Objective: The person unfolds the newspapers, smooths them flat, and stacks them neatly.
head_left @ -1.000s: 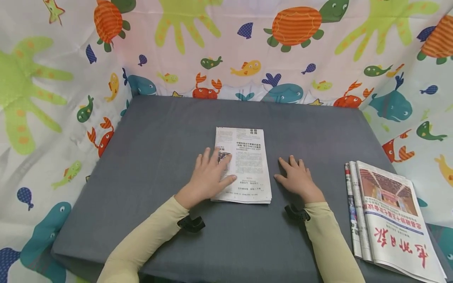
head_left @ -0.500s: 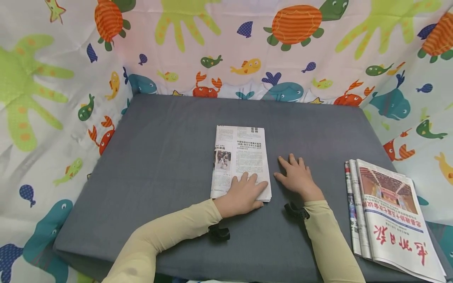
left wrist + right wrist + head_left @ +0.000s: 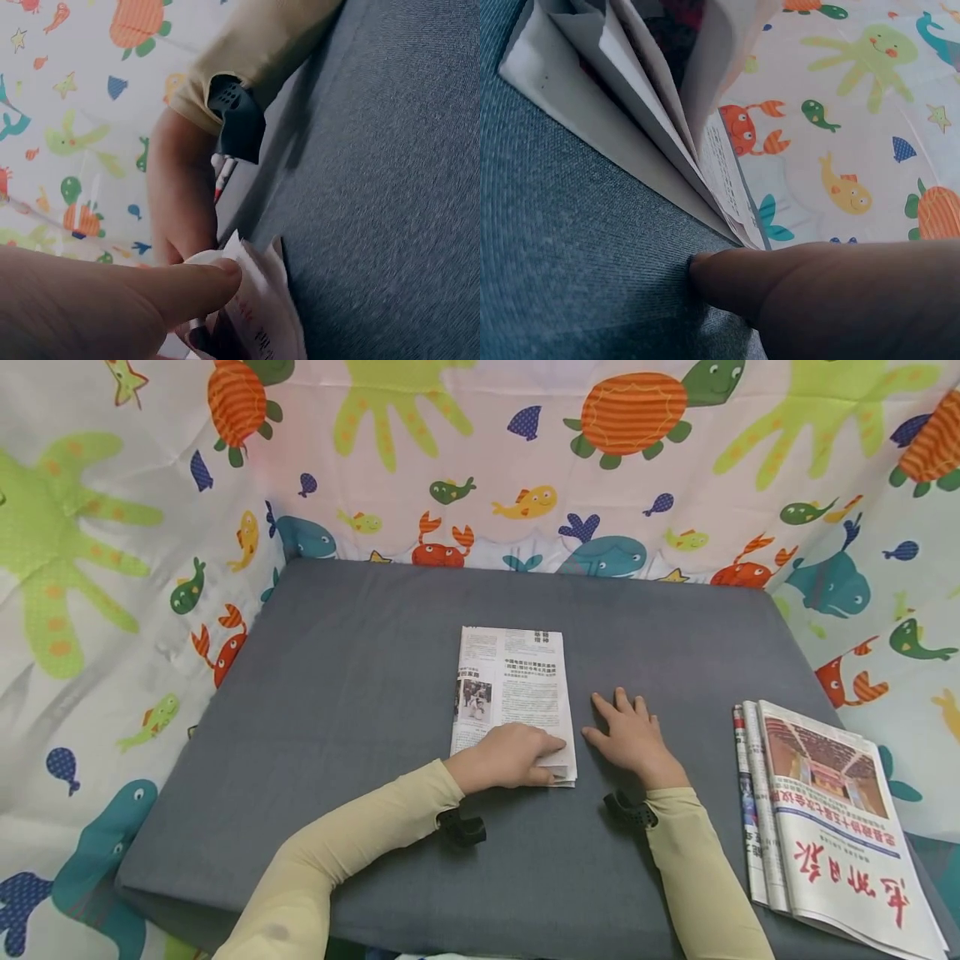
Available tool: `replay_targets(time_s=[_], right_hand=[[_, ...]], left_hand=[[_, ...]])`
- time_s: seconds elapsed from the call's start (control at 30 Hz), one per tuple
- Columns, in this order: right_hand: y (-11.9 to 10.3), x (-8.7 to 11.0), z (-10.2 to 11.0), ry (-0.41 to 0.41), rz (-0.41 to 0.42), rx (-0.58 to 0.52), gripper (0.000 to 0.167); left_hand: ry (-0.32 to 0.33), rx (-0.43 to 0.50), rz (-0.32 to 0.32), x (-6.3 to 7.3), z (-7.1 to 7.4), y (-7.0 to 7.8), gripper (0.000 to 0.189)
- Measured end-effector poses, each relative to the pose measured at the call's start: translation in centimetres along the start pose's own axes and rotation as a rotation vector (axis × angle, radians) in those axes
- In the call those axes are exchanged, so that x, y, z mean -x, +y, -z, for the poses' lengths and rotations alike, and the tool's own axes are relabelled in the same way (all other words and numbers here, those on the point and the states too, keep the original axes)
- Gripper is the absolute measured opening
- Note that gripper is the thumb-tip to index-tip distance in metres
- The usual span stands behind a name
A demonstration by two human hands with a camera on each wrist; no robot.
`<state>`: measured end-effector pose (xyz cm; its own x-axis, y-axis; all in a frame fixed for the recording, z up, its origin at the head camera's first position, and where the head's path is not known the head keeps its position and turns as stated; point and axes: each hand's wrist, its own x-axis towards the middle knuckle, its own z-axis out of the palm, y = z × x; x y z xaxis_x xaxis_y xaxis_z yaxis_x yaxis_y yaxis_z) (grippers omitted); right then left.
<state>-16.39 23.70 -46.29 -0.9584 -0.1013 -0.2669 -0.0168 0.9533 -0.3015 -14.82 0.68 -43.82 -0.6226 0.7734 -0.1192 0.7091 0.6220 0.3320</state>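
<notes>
A folded newspaper (image 3: 528,689) lies on the grey cloth-covered table (image 3: 360,677), in the middle of the head view. My left hand (image 3: 504,756) reaches across its near part and pinches its loose layers at the near right corner. From the left wrist, the thumb (image 3: 202,285) shows against the raised paper edge (image 3: 266,300). The layers of the newspaper (image 3: 622,97) stand fanned apart in the right wrist view. Just right of the paper, my right hand (image 3: 633,743) rests on the table with its fingers spread and nothing in them.
Several folded newspapers (image 3: 832,860) are stacked at the table's right edge, the top one with red headline characters. A curtain (image 3: 480,435) printed with sea animals surrounds the back and sides. Both wrists wear black straps (image 3: 461,828).
My left hand has slid from the newspaper's left half to its near right corner, and its spread fingers have curled in to pinch the layers. The right hand has stayed put.
</notes>
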Motion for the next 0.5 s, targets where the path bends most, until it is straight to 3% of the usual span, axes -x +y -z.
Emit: replay_targets(time_s=[0.13, 0.3, 0.4, 0.5], right_hand=[[0.0, -0.1, 0.0, 0.006, 0.007, -0.002, 0.071], [-0.1, 0.0, 0.0, 0.014, 0.004, -0.002, 0.071], [-0.2, 0.0, -0.1, 0.022, 0.003, 0.001, 0.07], [-0.1, 0.0, -0.2, 0.028, 0.005, 0.008, 0.07]], left_hand=[[0.013, 0.011, 0.014, 0.1, -0.1, 0.0, 0.058], [0.099, -0.002, 0.037, 0.4, -1.1, 0.3, 0.059], [0.2, 0.04, 0.065, 0.5, -1.5, 0.0, 0.052], [0.363, 0.209, 0.134, 0.8, -1.7, -0.6, 0.05]])
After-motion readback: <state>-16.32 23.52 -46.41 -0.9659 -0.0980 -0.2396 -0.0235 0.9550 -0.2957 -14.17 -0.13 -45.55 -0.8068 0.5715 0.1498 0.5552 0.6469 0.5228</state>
